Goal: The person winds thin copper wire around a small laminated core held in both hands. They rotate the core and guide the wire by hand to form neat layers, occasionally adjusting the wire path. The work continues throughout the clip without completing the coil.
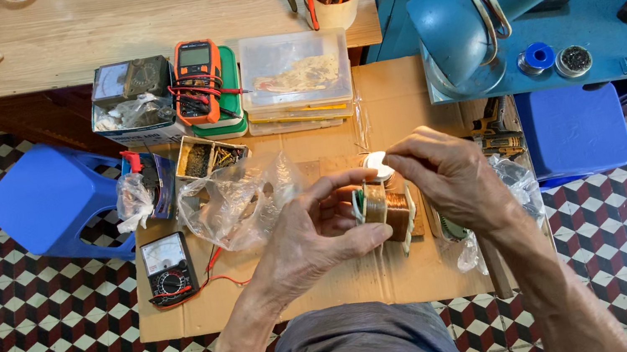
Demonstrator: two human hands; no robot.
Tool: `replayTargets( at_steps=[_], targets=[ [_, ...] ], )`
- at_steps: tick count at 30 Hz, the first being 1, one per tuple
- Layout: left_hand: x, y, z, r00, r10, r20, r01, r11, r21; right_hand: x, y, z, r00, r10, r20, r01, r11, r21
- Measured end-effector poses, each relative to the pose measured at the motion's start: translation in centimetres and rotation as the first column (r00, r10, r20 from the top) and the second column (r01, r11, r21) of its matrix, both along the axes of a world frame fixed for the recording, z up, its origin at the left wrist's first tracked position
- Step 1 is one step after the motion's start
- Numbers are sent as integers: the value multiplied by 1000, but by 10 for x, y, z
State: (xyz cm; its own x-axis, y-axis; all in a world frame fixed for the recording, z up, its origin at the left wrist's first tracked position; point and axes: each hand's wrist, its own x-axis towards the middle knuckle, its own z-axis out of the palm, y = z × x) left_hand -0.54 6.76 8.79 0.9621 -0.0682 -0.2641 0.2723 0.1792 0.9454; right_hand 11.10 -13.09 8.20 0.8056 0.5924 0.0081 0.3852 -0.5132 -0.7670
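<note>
My left hand (308,236) grips a small coil of copper wire on a pale bobbin (383,208), thumb and fingers pinching its left side. My right hand (449,174) reaches over the coil from the right, its fingertips pinched together just above the bobbin, beside a small roll of white tape (378,163); what they pinch is too small to tell. Both hands hover over a sheet of cardboard (331,283) laid on the floor.
On the cardboard lie a crumpled clear plastic bag (237,201), a black analog meter (168,268), an orange multimeter (197,81), a clear plastic box (296,73) and a small parts tray (208,155). Blue stools (51,203) (573,128) flank it. A blue desk lamp (473,13) stands right.
</note>
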Motion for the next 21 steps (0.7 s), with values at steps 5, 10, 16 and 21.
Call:
replayTargets(
  at_steps=[5,10,16,21],
  targets=[
    [0,0,-6,1000,13,3,-13,1000,-11,2,2,40,994,70,89,-62,994,-91],
    [2,2,-11,1000,27,-12,-27,1000,-4,-4,6,59,988,57,146,-46,996,-80],
    [5,2,-13,1000,21,-5,-21,999,-49,-13,9,68,969,61,240,-57,998,-26],
    [6,2,-13,999,34,20,-34,999,12,-23,7,71,965,68,254,-51,996,-73]
  ],
)
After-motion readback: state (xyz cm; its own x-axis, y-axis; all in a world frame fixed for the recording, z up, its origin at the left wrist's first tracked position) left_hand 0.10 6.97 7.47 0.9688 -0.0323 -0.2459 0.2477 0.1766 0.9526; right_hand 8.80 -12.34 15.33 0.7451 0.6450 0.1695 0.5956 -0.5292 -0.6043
